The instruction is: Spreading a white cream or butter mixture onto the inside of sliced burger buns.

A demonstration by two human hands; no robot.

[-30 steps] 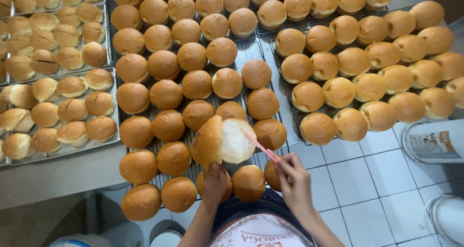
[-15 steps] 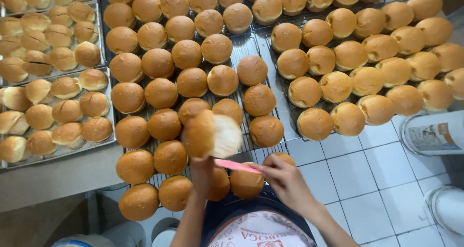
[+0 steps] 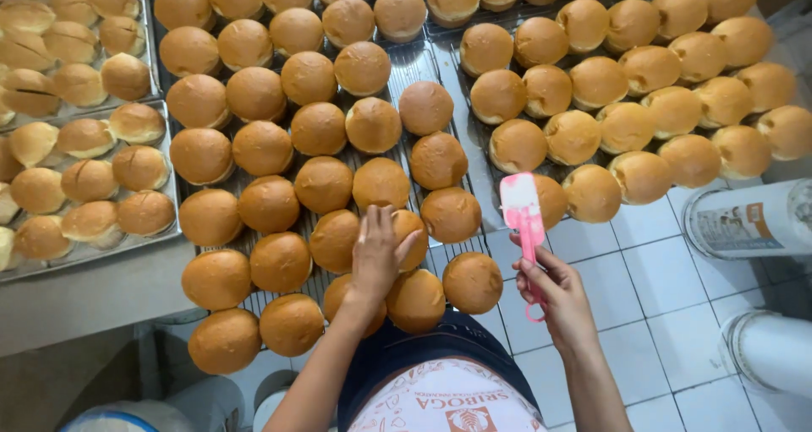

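Observation:
My left hand (image 3: pixel 378 254) presses flat on a round golden bun (image 3: pixel 408 229) near the front of the middle wire rack (image 3: pixel 423 60), fingers spread over its top. My right hand (image 3: pixel 558 292) holds a pink spatula (image 3: pixel 523 216) by its handle, blade pointing up and smeared with white cream, to the right of the rack above the tiled floor. Many whole browned buns (image 3: pixel 321 183) fill the rack around my left hand.
A second rack of buns (image 3: pixel 626 128) lies to the right. Metal trays of sliced, paler buns (image 3: pixel 85 178) sit at the left. Two white buckets (image 3: pixel 753 221) (image 3: pixel 774 352) stand on the white tiled floor (image 3: pixel 643 297) at right. My apron (image 3: pixel 444 402) shows below.
The split-open bun my left hand held up has been closed and set down on the rack under my palm. My right hand has drawn the spatula away to the right and turned it upright.

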